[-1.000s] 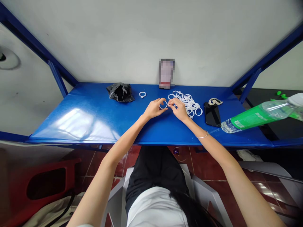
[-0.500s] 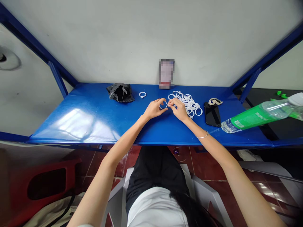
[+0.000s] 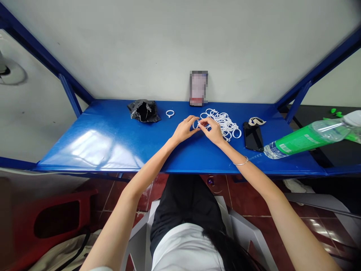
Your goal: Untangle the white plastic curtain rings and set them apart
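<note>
My left hand (image 3: 184, 130) and my right hand (image 3: 212, 131) meet over the blue table (image 3: 113, 139), both pinching one white plastic ring (image 3: 196, 124) between their fingertips. A heap of several more white rings (image 3: 224, 123) lies just to the right of my right hand. One single white ring (image 3: 169, 113) lies apart on the table, to the left and a little farther back.
A crumpled black bag (image 3: 144, 110) lies at the back left. A blurred upright card (image 3: 198, 88) leans on the wall. A black phone (image 3: 252, 136), a small pale clip (image 3: 256, 121) and a green-labelled water bottle (image 3: 307, 136) are at the right. Blue frame struts (image 3: 69, 94) flank the table.
Both hands have kept hold of the ring and shifted slightly; the fingertips have drawn closer together around it. Nothing else on the table has moved.
</note>
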`<state>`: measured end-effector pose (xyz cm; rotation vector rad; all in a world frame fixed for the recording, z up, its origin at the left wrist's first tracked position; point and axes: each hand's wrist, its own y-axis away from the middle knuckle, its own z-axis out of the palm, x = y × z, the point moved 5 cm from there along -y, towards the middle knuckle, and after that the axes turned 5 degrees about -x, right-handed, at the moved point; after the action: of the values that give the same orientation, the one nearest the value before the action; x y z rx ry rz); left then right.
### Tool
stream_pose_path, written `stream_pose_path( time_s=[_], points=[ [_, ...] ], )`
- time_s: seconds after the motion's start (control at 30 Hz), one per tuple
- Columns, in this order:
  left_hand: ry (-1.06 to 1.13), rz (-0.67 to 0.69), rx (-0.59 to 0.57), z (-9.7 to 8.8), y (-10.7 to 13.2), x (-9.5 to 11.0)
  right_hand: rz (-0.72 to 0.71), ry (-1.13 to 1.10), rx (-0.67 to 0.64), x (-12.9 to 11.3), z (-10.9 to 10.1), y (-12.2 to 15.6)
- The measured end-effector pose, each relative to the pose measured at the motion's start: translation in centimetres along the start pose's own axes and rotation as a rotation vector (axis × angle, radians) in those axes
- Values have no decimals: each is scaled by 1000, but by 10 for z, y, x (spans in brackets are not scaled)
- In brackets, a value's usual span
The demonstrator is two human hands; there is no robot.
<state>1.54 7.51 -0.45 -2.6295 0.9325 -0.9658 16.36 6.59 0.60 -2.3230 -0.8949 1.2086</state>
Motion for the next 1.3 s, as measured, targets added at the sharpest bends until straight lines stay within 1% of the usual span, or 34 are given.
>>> stream_pose_path(
  time_s=[0.07,0.17,0.3,0.37,0.43,0.53,0.7,0.77,0.83,0.97,1.03,1.13,1.23,1.3],
  points=[
    [82,7,4,1,-1,-1,-9,5,3,-2,0,0],
    [263,-10,24,3,-2,-3,-18,23,13,-5,-3,0],
    [620,-87,59,4,-3,-6,-42,39,-1,-6,-3,0],
    [803,-126,50,7,-3,-8,-49,34,-44,-4,-1,-1],
    [930,-162,22,10,-4,-10,-45,31,-90,-1,3,-1],
    [1006,-201,-19,13,-4,-13,-24,15,-118,4,6,-1],
    [1003,-190,-48,14,-4,-11,12,-35,-115,9,6,-1],
    [959,-172,-43,12,-4,-10,23,-31,-120,11,6,0],
    [823,-135,-35,6,-3,-10,23,-19,-137,12,8,0],
    [375,-46,-39,-7,-4,-10,6,25,-159,13,10,1],
    [254,-22,-56,-10,-4,-10,15,29,-156,14,10,1],
    [251,-16,-96,-7,-3,-9,44,31,-144,16,8,1],
    [324,-19,-134,-3,-3,-5,73,61,-131,16,6,0],
    [389,-41,-135,-2,-2,-3,91,58,-107,16,5,0]
  ],
)
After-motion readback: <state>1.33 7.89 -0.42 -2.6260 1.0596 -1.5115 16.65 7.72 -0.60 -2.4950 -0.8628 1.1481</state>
